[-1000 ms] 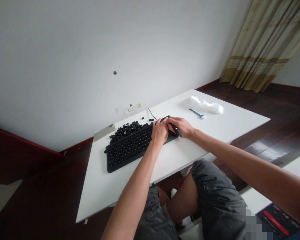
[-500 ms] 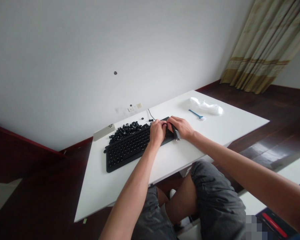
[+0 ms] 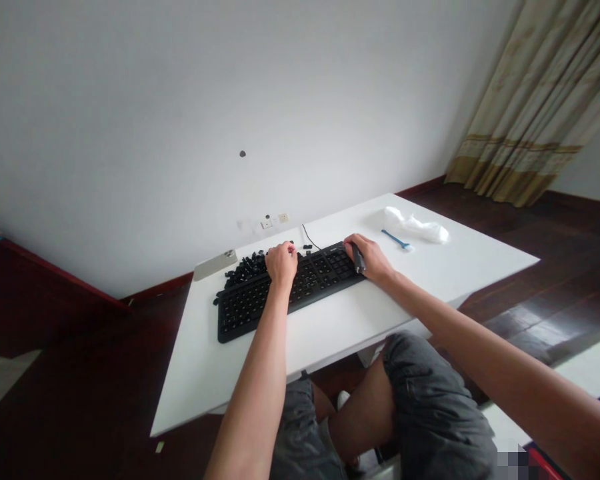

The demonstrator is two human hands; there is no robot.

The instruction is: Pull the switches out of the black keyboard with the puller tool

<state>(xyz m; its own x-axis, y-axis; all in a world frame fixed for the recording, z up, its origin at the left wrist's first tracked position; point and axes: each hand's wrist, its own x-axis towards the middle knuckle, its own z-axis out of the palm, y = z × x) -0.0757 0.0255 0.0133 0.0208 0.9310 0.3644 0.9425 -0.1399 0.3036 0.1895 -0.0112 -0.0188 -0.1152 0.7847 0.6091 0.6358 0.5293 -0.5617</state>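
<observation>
A black keyboard [image 3: 313, 277] lies on the white table, many of its key positions stripped of caps. A heap of loose black keycaps [image 3: 245, 269] sits behind its left half. My left hand [image 3: 282, 265] is raised over the keyboard's back edge beside the heap, thumb and fingertips pinched together; whatever is between them is too small to make out. At the keyboard's right end, my right hand [image 3: 371, 259] is closed around a dark stubby handheld tool [image 3: 359, 260], its end pointing toward me. The tool's exact kind is unclear.
A smartphone [image 3: 215, 265] lies at the table's back left. On the right are a blue brush [image 3: 396, 239] and a crumpled clear plastic bag [image 3: 416, 225]. The keyboard cable [image 3: 310, 237] runs to the back edge. My knees are beneath the white table [image 3: 330, 333].
My left hand has moved left, away from my right hand, to beside the keycap heap. My right hand still grips the tool and has shifted slightly off the keys, uncovering the keyboard's right part.
</observation>
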